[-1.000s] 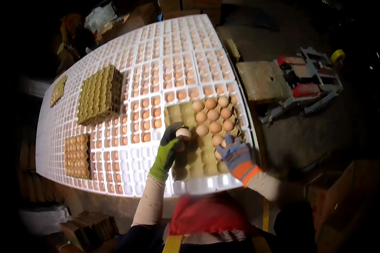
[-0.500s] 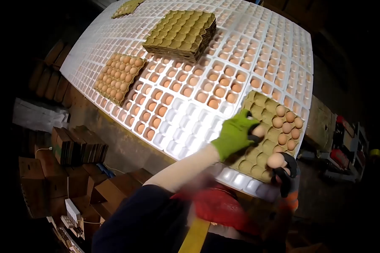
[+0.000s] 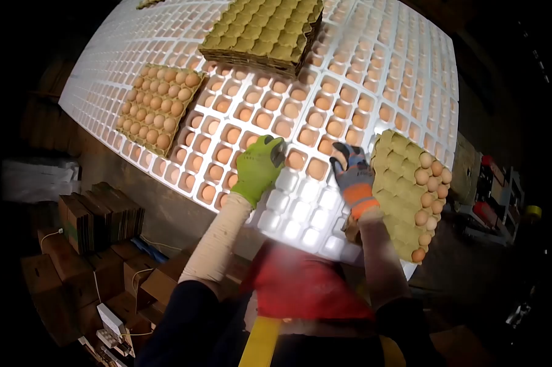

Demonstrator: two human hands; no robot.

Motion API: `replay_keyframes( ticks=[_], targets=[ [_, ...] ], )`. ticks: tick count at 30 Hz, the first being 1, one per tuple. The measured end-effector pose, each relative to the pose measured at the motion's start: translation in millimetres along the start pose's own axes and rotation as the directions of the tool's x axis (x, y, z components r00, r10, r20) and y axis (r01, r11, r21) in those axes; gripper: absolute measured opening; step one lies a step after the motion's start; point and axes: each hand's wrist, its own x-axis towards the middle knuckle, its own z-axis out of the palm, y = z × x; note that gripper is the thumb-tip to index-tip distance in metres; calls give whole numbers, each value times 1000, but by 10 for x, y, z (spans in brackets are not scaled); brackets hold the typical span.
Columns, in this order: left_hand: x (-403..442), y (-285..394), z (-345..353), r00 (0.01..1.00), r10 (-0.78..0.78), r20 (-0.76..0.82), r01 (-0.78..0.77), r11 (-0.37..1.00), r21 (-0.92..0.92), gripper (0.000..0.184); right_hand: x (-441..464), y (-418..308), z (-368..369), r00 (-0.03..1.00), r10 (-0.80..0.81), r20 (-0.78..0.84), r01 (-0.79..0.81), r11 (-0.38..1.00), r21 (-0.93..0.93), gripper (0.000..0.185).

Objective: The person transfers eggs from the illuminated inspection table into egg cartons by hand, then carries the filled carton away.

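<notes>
My left hand (image 3: 261,168), in a green glove with dark fingertips, is over the white egg trays (image 3: 313,205). Its fingers are curled, and what they may hold is hidden. My right hand (image 3: 354,177), in a grey and orange glove, is right of it with finger and thumb apart above the same trays. Two brown eggs (image 3: 316,169) sit in cells between my hands; the cells nearer my body hold none. Beside my right hand lies a pulp tray (image 3: 398,177) with brown eggs (image 3: 433,183) along its right side.
A stack of pulp trays (image 3: 261,33) stands on the egg-filled white trays farther back. An egg-filled pulp tray (image 3: 160,107) lies at left. Cardboard boxes (image 3: 68,275) are on the floor at lower left, and a metal frame with red parts (image 3: 493,196) is at right.
Both hands have moved left from the pulp tray to the white trays. Two eggs now sit in formerly bare white cells. The view has also shifted and turned since the first frame.
</notes>
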Motion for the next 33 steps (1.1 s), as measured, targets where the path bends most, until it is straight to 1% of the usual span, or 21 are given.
replay_keyframes(
  ticks=[1, 3, 5, 7, 8, 9, 10, 12, 14, 15, 16, 17, 19, 20, 21, 23, 25, 28, 29, 31, 33],
  targets=[
    [-18, -9, -63, 1000, 24, 0, -24, 999, 21, 34, 89, 93, 83, 999, 52, 15, -50, 996, -78, 41],
    [-27, -155, -43, 990, 119, -72, -121, 993, -15, 28, 80, 182, 190, 957, -175, -231, 121, 965, -232, 37],
    [-123, -209, -42, 976, 163, -144, -176, 980, -88, 34, -26, 105, 251, 957, -126, -262, 75, 978, -195, 34],
    [-260, -27, -86, 981, -186, 63, 183, 754, -631, 38, -194, -149, 355, 952, -83, -294, 196, 904, 380, 22],
    [-314, -2, 10, 999, -26, -30, 6, 850, -527, 42, -303, -279, 390, 949, -62, -310, 249, 749, 614, 17],
    [-385, 41, 98, 983, 135, -121, -173, 901, -398, 46, -404, -421, 519, 952, -67, -298, 247, 742, 623, 14],
    [-429, -67, 426, 973, 219, -65, -228, 918, -325, 52, -480, -464, 659, 930, -216, -296, 319, 877, 359, 18],
    [-508, -43, 526, 951, 310, -3, -309, 947, -84, 66, -660, -348, 1076, 980, -5, -198, 117, 821, 558, 30],
    [-525, -45, 577, 940, 340, 31, -339, 940, -25, 61, -709, -333, 1322, 949, 248, -193, 40, 514, 857, 28],
    [-534, -26, 473, 941, 337, 11, -337, 941, -31, 54, -691, -296, 1039, 951, -130, -281, 169, 978, 121, 23],
    [-541, -50, 493, 950, 313, -2, -312, 946, -88, 51, -701, -325, 872, 952, -119, -283, 203, 935, 291, 18],
    [-555, -78, 496, 958, 288, -19, -287, 948, -140, 49, -736, -399, 712, 949, -148, -279, 230, 930, 288, 18],
    [-527, -23, 465, 966, 253, -49, -257, 957, -132, 47, -788, -499, 384, 976, 1, -219, 168, 638, 752, 18],
    [-508, 20, 451, 971, 235, -54, -240, 961, -136, 45, -833, -523, -39, 947, -218, -237, 313, 795, 520, 20],
    [-507, 89, 443, 975, 217, -53, -223, 964, -145, 43, -886, -329, -92, 883, -309, -353, 440, 807, 394, 21],
    [-543, 278, 458, 982, 181, -49, -187, 968, -170, 38, -1108, -254, -542, 899, -215, -381, 373, 833, 409, 20],
    [-566, 615, 419, 971, 211, -108, -231, 948, -220, 36, -1193, 546, -691, 872, -219, -437, 368, 883, 292, 20],
    [-609, 1095, 840, 856, 408, -316, -487, 843, -230, 42, -1734, 1293, -1285, 947, -89, -309, 196, 921, 336, 40],
    [-641, 1406, 610, 937, 334, -102, -347, 856, -382, 43, -1777, 1494, -1360, 935, -43, -352, 183, 909, 374, 39],
    [-715, 1751, 671, 912, 358, -199, -408, 747, -525, 43, -1960, 1926, -1517, 893, 96, -439, 145, 863, 484, 36],
    [-758, 1971, 790, 921, 345, -182, -388, 766, -513, 48, -2258, 2418, -1635, 856, 164, -491, 112, 867, 485, 33]
  ],
)
